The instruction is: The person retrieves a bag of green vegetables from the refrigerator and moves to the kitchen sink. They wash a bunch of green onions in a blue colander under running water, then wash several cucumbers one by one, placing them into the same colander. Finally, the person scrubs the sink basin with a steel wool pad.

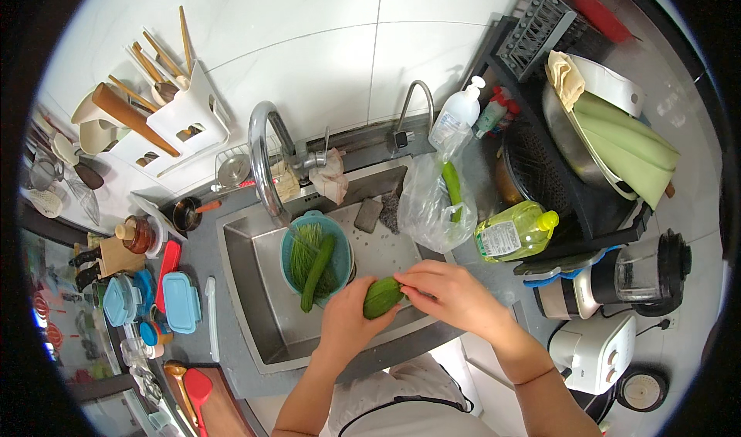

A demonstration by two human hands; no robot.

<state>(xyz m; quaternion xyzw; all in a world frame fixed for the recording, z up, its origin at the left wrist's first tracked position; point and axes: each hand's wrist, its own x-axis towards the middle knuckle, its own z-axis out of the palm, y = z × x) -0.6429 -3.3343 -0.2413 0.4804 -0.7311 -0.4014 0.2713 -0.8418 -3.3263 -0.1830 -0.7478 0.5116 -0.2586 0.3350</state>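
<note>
My left hand grips a short, ridged green gourd above the sink's front right part. The fingertips of my right hand pinch the gourd's right end. To the left, a teal plastic basin sits in the stainless-steel sink. Inside the basin, a long green gourd or cucumber lies across a bunch of thin green stalks. A chrome faucet arches over the basin, and a thin stream of water seems to fall from it.
A clear plastic bag with a green vegetable rests at the sink's right rim, beside a yellow-green soap bottle. A white pump bottle stands behind. Blue-lidded containers and a chopping board lie left.
</note>
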